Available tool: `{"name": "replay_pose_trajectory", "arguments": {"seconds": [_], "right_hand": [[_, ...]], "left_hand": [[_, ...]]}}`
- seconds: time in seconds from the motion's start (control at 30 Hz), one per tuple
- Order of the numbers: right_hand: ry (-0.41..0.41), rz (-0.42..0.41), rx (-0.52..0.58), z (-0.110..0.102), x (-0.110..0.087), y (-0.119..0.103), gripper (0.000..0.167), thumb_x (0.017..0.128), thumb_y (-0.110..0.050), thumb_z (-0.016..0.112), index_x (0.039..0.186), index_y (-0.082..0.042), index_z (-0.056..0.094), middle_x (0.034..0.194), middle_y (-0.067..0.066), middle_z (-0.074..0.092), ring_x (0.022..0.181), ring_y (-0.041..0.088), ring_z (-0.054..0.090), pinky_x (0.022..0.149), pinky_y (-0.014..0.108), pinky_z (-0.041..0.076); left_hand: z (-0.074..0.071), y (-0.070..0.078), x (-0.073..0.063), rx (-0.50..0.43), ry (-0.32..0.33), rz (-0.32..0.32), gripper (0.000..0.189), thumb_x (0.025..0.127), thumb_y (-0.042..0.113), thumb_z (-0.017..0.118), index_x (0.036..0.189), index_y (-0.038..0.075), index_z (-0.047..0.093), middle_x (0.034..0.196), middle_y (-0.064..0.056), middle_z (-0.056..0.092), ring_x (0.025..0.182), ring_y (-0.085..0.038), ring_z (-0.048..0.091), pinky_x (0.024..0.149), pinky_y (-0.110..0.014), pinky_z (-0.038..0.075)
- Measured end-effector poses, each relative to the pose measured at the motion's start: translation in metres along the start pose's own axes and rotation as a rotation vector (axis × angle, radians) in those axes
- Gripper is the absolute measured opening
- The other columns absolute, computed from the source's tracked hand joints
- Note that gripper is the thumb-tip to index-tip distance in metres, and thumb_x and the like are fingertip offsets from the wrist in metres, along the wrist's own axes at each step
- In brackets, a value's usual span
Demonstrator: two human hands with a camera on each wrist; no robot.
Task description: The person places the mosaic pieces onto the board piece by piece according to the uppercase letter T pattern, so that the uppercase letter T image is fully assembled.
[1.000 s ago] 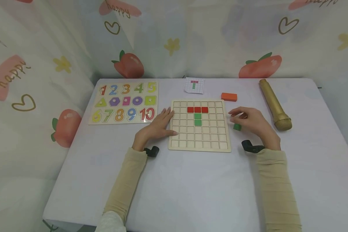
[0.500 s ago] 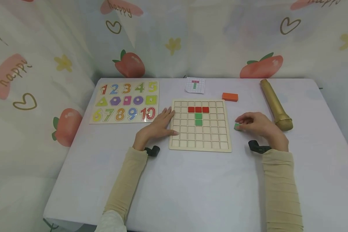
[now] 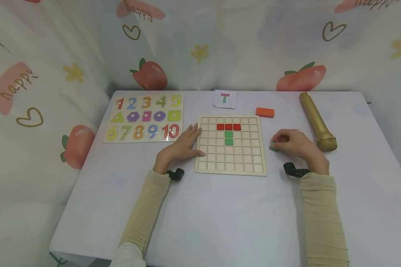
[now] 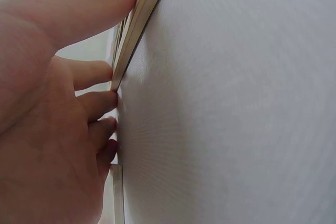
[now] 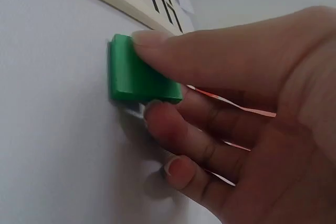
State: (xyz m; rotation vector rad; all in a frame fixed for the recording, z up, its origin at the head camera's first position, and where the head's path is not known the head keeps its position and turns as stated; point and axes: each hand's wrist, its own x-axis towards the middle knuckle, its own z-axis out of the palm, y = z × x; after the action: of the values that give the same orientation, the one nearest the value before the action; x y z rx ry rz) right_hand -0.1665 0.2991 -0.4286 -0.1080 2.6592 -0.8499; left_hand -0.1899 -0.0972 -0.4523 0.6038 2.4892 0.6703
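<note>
A wooden grid board [image 3: 244, 157] lies flat on the table, with a row of three red squares [image 3: 228, 127] and two green squares [image 3: 228, 138] below its middle one. My left hand [image 3: 179, 147] rests at the board's left edge, fingers outstretched and thumb on the rim. To the right of the board, my right hand [image 3: 294, 142] holds a small green block [image 5: 126, 77] between thumb and fingers. In the right wrist view the thumb lies over the block's top, and the block sits close over the white table.
An orange-red block [image 3: 265, 112] lies beyond the board's upper right corner. Behind the board is a card [image 3: 225, 99] printed with a T pattern. A number-and-shape puzzle board [image 3: 143, 139] lies at the left, and a gold microphone-shaped object [image 3: 315, 118] at the right.
My right hand has moved slightly right and down from above the green block and taken hold of it. The left hand keeps its place at the board.
</note>
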Motion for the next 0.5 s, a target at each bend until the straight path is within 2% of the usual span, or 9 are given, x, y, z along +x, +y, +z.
{"name": "replay_pose_trajectory", "arguments": {"seconds": [0.23,0.5], "right_hand": [[0.027,-0.027,0.022,0.003,-0.002,-0.012,0.023,0.098,-0.022,0.068,0.112,-0.004,0.068,0.103,0.014,0.069,0.096,0.027,0.06,0.084,0.035,0.047],[0.067,-0.074,0.106,0.013,0.001,-0.034,0.028,0.099,-0.024,0.07,0.118,-0.004,0.067,0.11,0.017,0.069,0.098,0.028,0.065,0.084,0.032,0.05]], "left_hand": [[0.001,0.001,-0.001,0.015,0.002,0.003,0.1,0.094,0.044,0.073,0.167,0.011,0.011,0.175,-0.007,-0.002,0.161,-0.025,-0.009,0.132,-0.043,0.003],[0.002,0.0,0.0,0.026,0.008,0.001,0.1,0.095,0.045,0.072,0.167,0.012,0.011,0.175,-0.007,-0.002,0.161,-0.025,-0.009,0.132,-0.043,0.003]]}}
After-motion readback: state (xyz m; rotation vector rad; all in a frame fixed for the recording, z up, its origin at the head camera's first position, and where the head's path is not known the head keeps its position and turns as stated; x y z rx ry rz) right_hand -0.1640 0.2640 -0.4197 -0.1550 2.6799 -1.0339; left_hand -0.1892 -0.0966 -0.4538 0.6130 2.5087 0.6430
